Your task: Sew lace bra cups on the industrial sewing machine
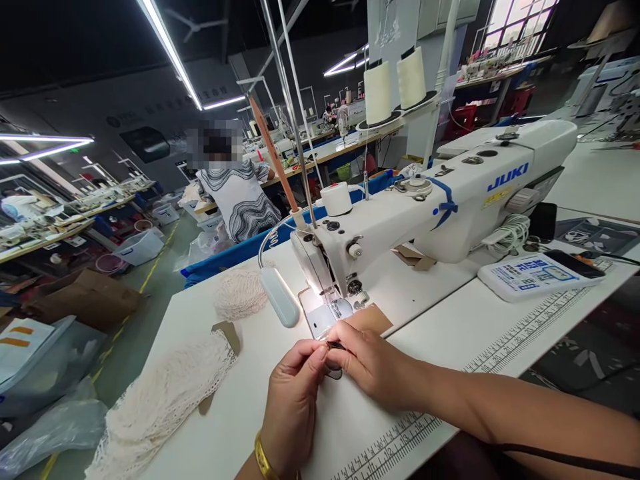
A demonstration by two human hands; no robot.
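My left hand (pixel 296 387) and my right hand (pixel 373 363) meet fingertip to fingertip just in front of the sewing machine (pixel 380 233). Both are closed in a pinch. Between the right fingers shows a small dark object (pixel 336 345), with a dark rounded end (pixel 334 375) below; its kind is mostly hidden. What the left fingertips pinch is too small to make out. Right behind the hands are the lit needle plate (pixel 317 321) and a brown piece of card (pixel 375 319). Cream lace fabric (pixel 165 393) lies to the left, and a second lace pile (pixel 243 292) sits farther back.
A small lamp (pixel 280 297) hangs left of the needle. Thread cones (pixel 377 93) stand behind the machine. On the right lie a white box-like item (pixel 525 277) and a phone (pixel 575 263). A printed ruler (pixel 505 333) runs along the table's front edge. Another person (pixel 240 193) sits ahead.
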